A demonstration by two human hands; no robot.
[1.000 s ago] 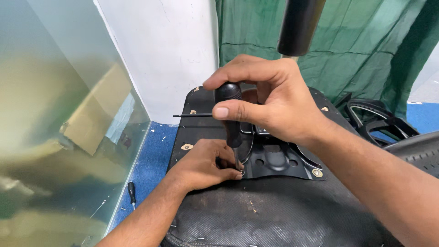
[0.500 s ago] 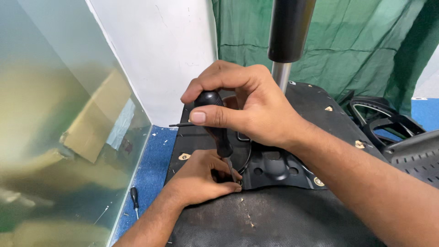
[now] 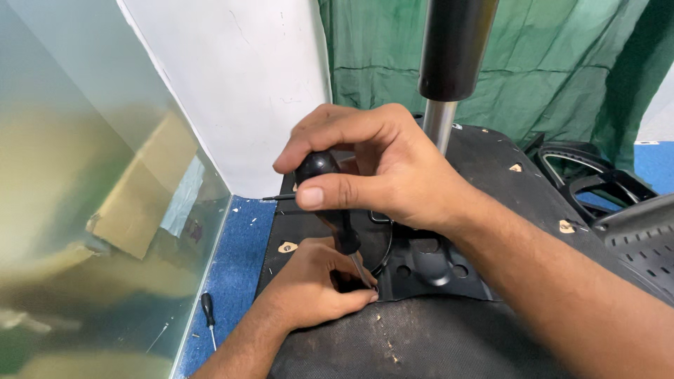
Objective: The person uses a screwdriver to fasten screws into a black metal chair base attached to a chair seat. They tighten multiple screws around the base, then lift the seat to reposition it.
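We have only one view, from a camera worn on the head, so no second view shares any part of the scene. It looks steeply down and forward from close above the right hand (image 3: 379,168) and left hand (image 3: 312,288), which fill the middle of the frame. Ahead it faces a white wall (image 3: 239,91) and a green cloth curtain (image 3: 554,63). A frosted glass panel (image 3: 77,210) runs along the left edge, just beside us.
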